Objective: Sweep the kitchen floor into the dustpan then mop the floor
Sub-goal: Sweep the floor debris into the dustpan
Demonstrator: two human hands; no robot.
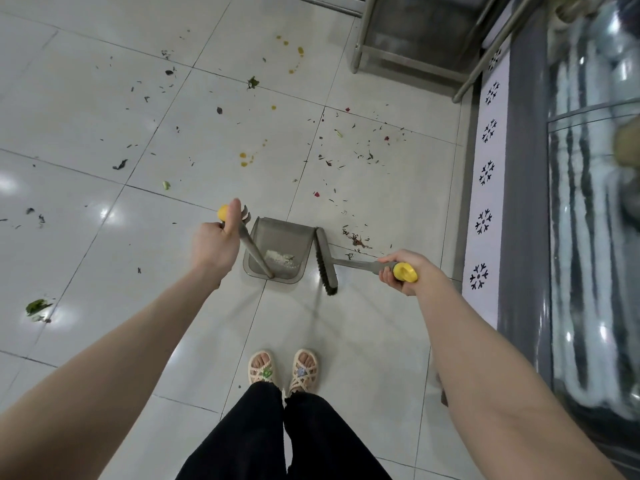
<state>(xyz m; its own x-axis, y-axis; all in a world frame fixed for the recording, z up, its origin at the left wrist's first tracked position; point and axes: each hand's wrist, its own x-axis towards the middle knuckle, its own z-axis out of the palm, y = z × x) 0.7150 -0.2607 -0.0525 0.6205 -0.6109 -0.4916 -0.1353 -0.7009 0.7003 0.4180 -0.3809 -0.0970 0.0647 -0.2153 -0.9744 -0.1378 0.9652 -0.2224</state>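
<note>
Nearest the lens: black trousers [277, 438], cut off by the bottom edge, and two woven sandals [261, 368] side by side on the pale tiled floor [346, 341]. Two bare forearms reaching up from the lower corners.

Left hand [214, 242] curled round the dustpan handle [254, 251] just under its yellow cap [222, 212], thumb laid straight up along the shaft. Right hand [420, 268] wrapped round the broom handle [353, 263], fingers closed on the grey grip, its own yellow cap [404, 271] poking out by the knuckles. Two tools, two yellow caps.

Out from the hands: one grey dustpan [280, 237] down on the floor ahead of the feet, between the two hands, a single small heap of pale crumbs [278, 259] inside. Broom head [325, 261] just beside the pan's right wall, dark bristles turned toward it; touching or not, hard to tell.

Further out: reddish-brown scraps [358, 240] right of the broom head, thin dark flecks across several tiles, too many and too small to count. Yellow drips [243, 155] in three loose groups. One larger green leaf scrap [36, 306] far left.

Right edge: white strip [485, 244] with six black snowflake prints, the top one partly hidden; glass-fronted cabinet [588, 202] beyond, contents blurred. Steel frame legs [358, 46] at top, cut off.
</note>
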